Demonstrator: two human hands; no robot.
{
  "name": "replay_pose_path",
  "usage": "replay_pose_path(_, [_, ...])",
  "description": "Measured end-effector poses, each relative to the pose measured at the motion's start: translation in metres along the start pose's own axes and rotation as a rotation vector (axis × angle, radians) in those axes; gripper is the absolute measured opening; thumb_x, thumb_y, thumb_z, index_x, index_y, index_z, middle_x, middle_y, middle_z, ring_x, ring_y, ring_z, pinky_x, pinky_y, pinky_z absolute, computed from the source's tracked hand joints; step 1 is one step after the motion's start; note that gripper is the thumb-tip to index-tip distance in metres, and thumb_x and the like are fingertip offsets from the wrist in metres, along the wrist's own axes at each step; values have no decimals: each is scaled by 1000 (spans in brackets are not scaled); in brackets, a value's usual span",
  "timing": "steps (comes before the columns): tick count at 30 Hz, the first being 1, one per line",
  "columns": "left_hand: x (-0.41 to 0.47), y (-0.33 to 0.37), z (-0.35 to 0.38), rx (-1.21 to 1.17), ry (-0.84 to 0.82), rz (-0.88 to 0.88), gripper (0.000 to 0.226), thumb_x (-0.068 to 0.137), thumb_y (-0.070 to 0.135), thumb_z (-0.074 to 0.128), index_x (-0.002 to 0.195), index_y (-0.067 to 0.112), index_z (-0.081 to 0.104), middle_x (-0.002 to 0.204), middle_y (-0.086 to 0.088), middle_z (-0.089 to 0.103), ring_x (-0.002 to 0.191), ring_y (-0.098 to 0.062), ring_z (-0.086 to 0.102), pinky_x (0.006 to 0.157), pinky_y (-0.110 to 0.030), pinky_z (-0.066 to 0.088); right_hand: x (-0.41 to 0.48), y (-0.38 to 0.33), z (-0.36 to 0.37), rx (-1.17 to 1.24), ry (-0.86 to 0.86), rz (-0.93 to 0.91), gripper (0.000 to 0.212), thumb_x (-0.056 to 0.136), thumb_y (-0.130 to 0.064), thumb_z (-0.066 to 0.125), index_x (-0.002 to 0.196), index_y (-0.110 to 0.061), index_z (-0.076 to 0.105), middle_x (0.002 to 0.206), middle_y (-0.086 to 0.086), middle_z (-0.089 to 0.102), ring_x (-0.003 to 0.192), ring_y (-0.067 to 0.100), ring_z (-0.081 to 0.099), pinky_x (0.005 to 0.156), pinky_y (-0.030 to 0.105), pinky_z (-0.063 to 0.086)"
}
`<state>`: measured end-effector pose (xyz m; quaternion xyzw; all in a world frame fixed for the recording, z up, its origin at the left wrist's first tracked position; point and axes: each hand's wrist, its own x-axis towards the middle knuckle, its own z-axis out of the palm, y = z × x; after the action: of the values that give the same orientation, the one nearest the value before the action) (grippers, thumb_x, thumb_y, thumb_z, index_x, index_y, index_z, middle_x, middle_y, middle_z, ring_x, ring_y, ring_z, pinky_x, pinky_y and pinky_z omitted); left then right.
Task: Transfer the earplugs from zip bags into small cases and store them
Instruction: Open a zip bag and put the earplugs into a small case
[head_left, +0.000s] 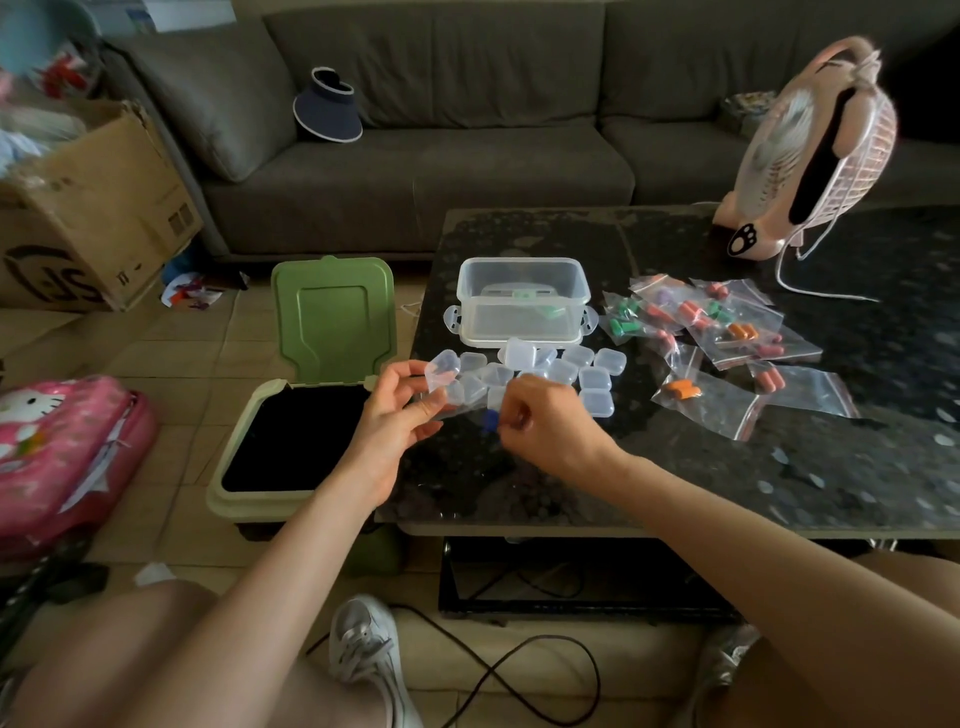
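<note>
L hand (400, 415) grips an open clear hinged case (442, 371) and a limp zip bag (460, 413); R hand (545, 423) pinches a blue earplug (489, 420) (foam, stubby); square plastic cases (571, 364), earplug-filled bags (717, 322) and a clear tub (522, 312) sit on the speckled stone worktop (779, 467).

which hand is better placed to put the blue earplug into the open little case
Right. The right hand pinches the blue earplug, close beside the open small case. The left hand has its grip on that case, so it is occupied.

Pale grey lace-up sneakers (363, 644)
</note>
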<state>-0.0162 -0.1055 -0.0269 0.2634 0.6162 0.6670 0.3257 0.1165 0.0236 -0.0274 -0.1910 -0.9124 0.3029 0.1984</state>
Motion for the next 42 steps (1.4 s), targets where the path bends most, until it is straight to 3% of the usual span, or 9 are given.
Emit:
replay_pose_path(4, [-4, 0, 11, 49, -57, -15, 30, 84, 14, 63, 111, 22, 51, 113, 6, 66, 95, -15, 67, 79, -29, 49, 1, -11, -19, 109, 196, -52, 9, 76, -1, 69, 74, -4, 60, 84, 5, 62, 71, 16, 56, 64, 20, 48])
replay_pose_path(11, [-7, 0, 26, -67, -157, -28, 38, 73, 16, 64, 108, 16, 51, 106, -5, 68, 90, -24, 69, 86, -36, 56, 1, -5, -14, -47, 119, -205, 11, 79, -10, 74, 81, -4, 65, 89, 7, 63, 73, 15, 54, 64, 22, 49])
replay_pose_path(25, [-8, 0, 29, -161, -182, -19, 50, 73, 13, 64, 119, 6, 45, 115, -17, 65, 96, -33, 68, 84, -35, 56, -4, -8, -22, -119, 201, -211, 11, 85, -10, 68, 96, -10, 70, 93, 5, 67, 85, 16, 56, 72, 31, 53])
replay_pose_path(28, [-9, 1, 28, -172, -182, -7, 50, 74, 10, 63, 121, 9, 46, 115, -16, 65, 96, -33, 68, 82, -33, 56, -1, -6, -20, -87, 226, -260, 11, 81, -6, 71, 91, -9, 74, 90, 3, 68, 81, 15, 59, 70, 24, 51])
replay_pose_path(30, [-9, 2, 27, -151, -177, -12, 49, 71, 10, 66, 118, 10, 50, 117, -17, 64, 99, -31, 67, 84, -33, 56, 1, -9, -22, 68, 282, -161, 10, 80, -2, 71, 88, -8, 69, 86, -3, 63, 73, 5, 58, 67, 12, 49])
replay_pose_path(32, [-8, 3, 26, -103, -177, -23, 49, 66, 12, 70, 113, 10, 57, 121, -15, 62, 107, -30, 64, 90, -36, 54, 3, -14, -27, 291, 279, 49, 11, 84, -3, 67, 91, -8, 60, 86, -2, 64, 71, 7, 61, 66, 14, 52])
replay_pose_path(36, [-9, 2, 27, -10, -157, -32, 47, 64, 19, 73, 110, 17, 64, 120, -8, 64, 115, -25, 59, 98, -38, 48, 5, -16, -36, 635, -61, 423, 34, 88, -34, 62, 106, -5, 57, 91, 15, 68, 67, 19, 69, 62, 29, 59])
replay_pose_path(38, [-9, 3, 29, 43, -158, -3, 46, 67, 20, 73, 113, 20, 64, 119, -3, 65, 114, -19, 60, 99, -36, 47, 4, -17, -32, 653, -128, 445, 39, 86, -35, 65, 108, -5, 57, 88, 13, 69, 66, 21, 69, 59, 28, 57])
replay_pose_path(42, [-6, 8, 31, 100, -276, 33, 53, 78, 9, 69, 126, 24, 55, 122, 3, 64, 112, -7, 60, 93, -23, 48, 4, -14, -31, 761, -64, 438, 31, 82, -13, 72, 106, -2, 57, 81, 13, 69, 66, 20, 68, 57, 25, 56])
